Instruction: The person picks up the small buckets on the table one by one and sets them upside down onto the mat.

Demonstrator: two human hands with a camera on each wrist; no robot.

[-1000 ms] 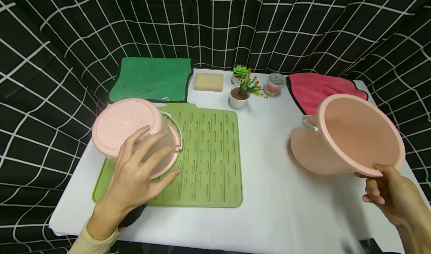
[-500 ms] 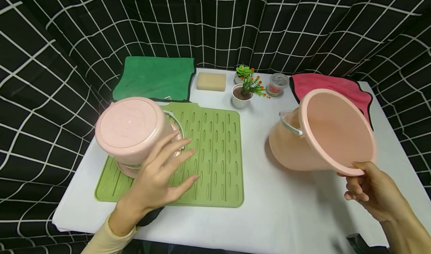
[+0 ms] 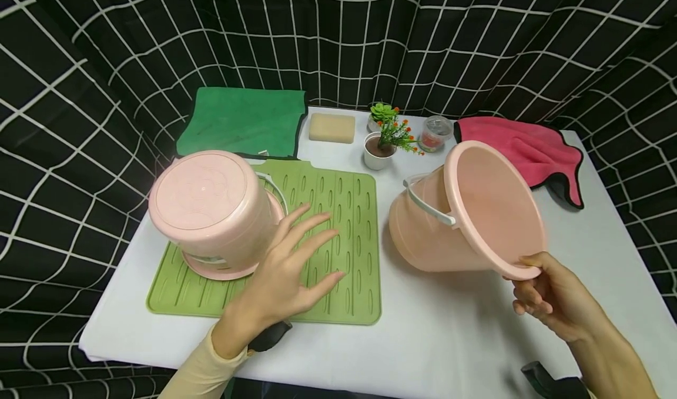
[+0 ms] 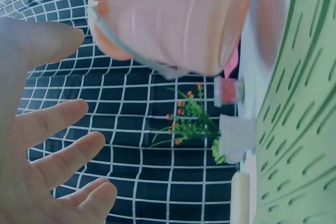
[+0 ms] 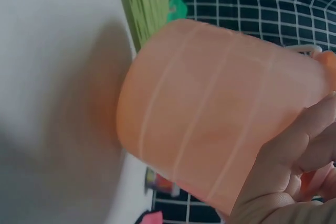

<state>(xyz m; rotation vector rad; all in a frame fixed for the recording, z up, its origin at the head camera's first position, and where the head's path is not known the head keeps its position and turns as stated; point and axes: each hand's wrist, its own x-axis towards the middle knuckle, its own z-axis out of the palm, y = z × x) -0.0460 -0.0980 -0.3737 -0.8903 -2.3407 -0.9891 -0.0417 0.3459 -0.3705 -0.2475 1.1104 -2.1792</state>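
My right hand [image 3: 550, 296] pinches the near rim of a pink bucket [image 3: 465, 211], which is tilted on its side above the white table, mouth facing me, its white handle [image 3: 425, 202] hanging on the left. The same bucket [image 5: 210, 108] fills the right wrist view with my fingers [image 5: 294, 161] on its rim. Another pink bucket [image 3: 211, 208] stands upside down on the left part of a green ribbed mat [image 3: 338, 223]. My left hand [image 3: 291, 270] hovers open over the mat just right of that bucket, fingers spread, touching nothing. The tilted bucket [image 4: 173, 19] shows in the left wrist view too.
At the back of the white table [image 3: 433, 334] lie a green cloth [image 3: 245, 120], a beige sponge [image 3: 331, 127], two small potted plants [image 3: 383, 137], a small clear jar [image 3: 435, 132] and a pink cloth [image 3: 529, 146]. Black grid curtains surround the table.
My right hand has carried the tilted bucket leftward toward the mat. My left hand has let go of the upside-down bucket and moved right over the mat.
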